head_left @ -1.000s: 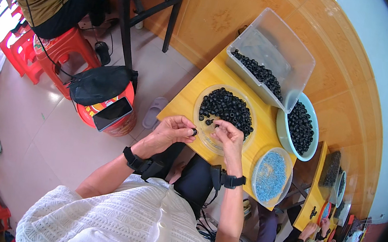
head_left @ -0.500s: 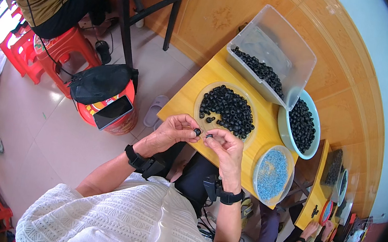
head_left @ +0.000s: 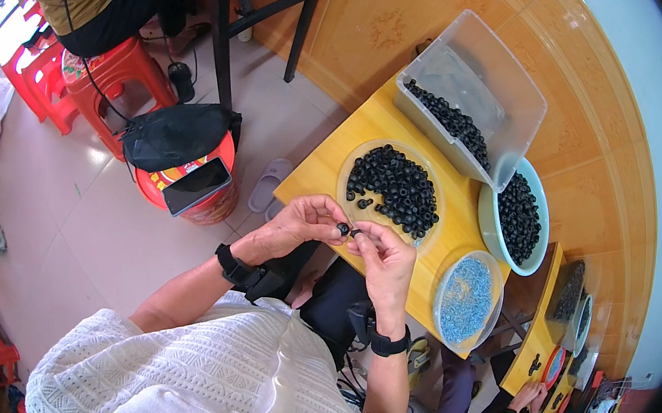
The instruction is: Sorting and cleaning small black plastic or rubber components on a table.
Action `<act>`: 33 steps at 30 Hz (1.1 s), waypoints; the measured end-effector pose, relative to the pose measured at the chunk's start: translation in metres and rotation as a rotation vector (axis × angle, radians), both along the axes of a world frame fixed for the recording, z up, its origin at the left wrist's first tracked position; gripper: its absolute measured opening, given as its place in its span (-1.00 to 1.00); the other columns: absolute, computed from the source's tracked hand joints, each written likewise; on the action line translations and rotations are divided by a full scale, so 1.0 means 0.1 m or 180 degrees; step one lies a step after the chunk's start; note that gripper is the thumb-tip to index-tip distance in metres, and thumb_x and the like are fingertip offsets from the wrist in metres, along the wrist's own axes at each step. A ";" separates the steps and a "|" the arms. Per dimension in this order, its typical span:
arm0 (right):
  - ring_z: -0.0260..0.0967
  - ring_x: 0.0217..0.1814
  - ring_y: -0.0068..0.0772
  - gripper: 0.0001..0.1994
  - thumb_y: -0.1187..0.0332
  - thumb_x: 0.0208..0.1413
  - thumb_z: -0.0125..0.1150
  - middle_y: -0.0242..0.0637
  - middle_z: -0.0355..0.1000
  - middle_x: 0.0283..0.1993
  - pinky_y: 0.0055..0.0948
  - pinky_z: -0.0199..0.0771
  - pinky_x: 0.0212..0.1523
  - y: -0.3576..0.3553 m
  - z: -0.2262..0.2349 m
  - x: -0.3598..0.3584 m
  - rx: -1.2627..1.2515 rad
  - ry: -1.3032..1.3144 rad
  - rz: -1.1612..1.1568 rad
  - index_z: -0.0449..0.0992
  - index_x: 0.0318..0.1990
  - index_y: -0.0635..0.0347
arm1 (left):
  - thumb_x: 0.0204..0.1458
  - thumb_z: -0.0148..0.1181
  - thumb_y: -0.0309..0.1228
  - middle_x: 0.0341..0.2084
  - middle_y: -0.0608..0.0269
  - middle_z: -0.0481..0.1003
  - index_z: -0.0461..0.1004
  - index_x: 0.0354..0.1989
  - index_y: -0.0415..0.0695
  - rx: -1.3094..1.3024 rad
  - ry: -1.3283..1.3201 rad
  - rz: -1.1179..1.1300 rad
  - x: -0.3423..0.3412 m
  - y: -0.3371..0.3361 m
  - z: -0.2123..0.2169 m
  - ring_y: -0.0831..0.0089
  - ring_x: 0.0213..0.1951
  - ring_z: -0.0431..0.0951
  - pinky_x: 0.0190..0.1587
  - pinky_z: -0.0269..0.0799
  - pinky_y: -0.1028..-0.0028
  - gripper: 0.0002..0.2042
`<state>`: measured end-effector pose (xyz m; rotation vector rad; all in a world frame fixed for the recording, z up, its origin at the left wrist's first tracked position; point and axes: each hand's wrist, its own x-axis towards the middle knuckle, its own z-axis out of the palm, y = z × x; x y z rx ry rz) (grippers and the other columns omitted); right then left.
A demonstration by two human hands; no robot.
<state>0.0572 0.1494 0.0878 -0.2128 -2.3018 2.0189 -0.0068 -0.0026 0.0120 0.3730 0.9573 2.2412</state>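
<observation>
**Two-handed pinch at the table's near edge**

From where I stand: the left hand [head_left: 304, 221] is narrowed, thumb and forefinger pinching a small, round, glossy black piece [head_left: 342, 229]. The right hand [head_left: 387, 257] is likewise narrowed, gripping a smaller dark piece [head_left: 356, 232], mostly covered by fingers. The pieces sit just beside each other, fingertips nearly meeting; contact between them, cannot tell. Position: in front of the person, at the near edge of a yellow wooden table [head_left: 310, 177].

Just beyond the hands, a clear, round, shallow plastic dish [head_left: 435, 175] holds a heap of small black ring-shaped parts [head_left: 406, 198]. Behind it, a clear rectangular plastic bin [head_left: 471, 62] and a pale blue round basin [head_left: 486, 214] hold more black parts. Nearer the right forearm: a second clear round dish with small light-blue pieces [head_left: 466, 298].
</observation>
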 end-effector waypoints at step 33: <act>0.43 -0.47 -0.11 -0.91 0.59 -0.13 0.13 -0.07 0.43 -0.49 -0.32 0.40 -0.43 -0.08 -0.15 -0.10 0.1973 0.0302 -0.0343 0.44 -0.40 0.35 | -0.06 0.13 -0.67 -0.33 0.37 0.43 0.37 -0.24 -0.22 -0.0769 0.0856 0.0544 0.05 0.12 0.03 0.65 -0.25 0.44 -0.12 0.36 0.63 -0.80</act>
